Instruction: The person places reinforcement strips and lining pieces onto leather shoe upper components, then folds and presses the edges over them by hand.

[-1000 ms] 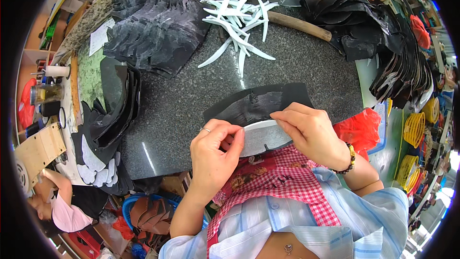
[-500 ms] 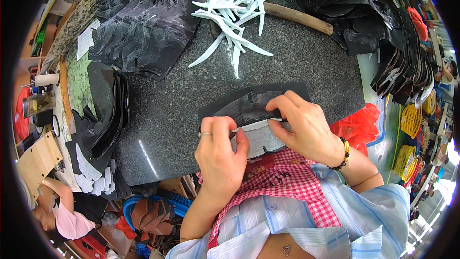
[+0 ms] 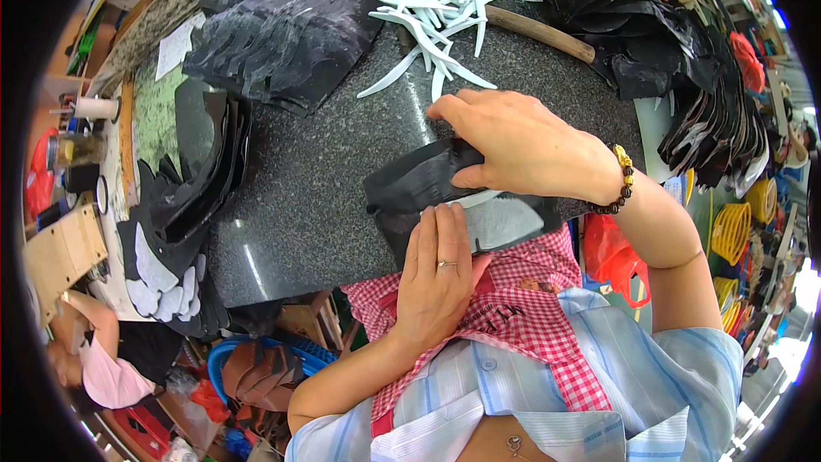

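A black leather-like piece point(image 3: 409, 181) lies at the near edge of the stone slab. A grey lining patch point(image 3: 506, 224) covers part of its near side, with a narrow white strip point(image 3: 481, 198) along the patch's far edge. My left hand point(image 3: 438, 272) presses on the piece beside the patch, fingers stretched out and side by side. Above the far edge of the piece, my right hand point(image 3: 523, 144) is bent with thumb and forefinger spread apart. The thumb touches the black surface; the forefinger reaches past it toward the slab. Part of the piece is hidden under this hand.
Loose curved white strips point(image 3: 436, 21) lie at the back of the dark slab point(image 3: 299, 197), next to a wooden handle point(image 3: 539, 34). Stacks of black pieces stand at back left point(image 3: 282, 43), left point(image 3: 205, 162) and right point(image 3: 727, 111). A red plastic bag point(image 3: 611, 257) hangs at the right edge.
Both hands have left their pinch on the white strip. The left now lies flat on the piece; the right has moved up and away over the far edge. The piece has turned slightly.
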{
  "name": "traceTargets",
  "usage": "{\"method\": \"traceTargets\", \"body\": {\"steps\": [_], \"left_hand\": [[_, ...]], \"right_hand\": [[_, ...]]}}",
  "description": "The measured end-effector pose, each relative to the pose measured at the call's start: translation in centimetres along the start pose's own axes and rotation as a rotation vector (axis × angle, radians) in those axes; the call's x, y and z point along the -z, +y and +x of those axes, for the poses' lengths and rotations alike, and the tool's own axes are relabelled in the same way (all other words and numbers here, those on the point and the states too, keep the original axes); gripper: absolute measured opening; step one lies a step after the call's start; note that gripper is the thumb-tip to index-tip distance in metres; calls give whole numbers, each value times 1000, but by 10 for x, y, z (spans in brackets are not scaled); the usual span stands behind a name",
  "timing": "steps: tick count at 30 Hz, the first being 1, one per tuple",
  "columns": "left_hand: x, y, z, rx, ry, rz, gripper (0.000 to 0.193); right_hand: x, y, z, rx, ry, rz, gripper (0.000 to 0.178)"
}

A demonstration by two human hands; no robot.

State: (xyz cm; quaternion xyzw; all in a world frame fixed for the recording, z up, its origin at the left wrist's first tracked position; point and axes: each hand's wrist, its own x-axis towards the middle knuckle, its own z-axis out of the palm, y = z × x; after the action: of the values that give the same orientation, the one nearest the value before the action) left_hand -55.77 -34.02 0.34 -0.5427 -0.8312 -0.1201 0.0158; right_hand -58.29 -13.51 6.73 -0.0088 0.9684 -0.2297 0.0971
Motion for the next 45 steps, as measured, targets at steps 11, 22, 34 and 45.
{"method": "traceTargets", "body": {"steps": [11,22,34,45], "left_hand": [[-14,15,-2,82,100,-21,44],[-17,-9,-21,36,145,-219,45],[56,-63,33,704,-210,-890,35],[36,-68,4,498,-26,-1171,11]], "right_hand": [[-11,-52,-46,130,-14,-177,19],[-51,-46,-73,89,219,-112,32],[-64,-60,-70,132,93,-391,48],[-74,-63,-68,222,230,-520,37]]}}
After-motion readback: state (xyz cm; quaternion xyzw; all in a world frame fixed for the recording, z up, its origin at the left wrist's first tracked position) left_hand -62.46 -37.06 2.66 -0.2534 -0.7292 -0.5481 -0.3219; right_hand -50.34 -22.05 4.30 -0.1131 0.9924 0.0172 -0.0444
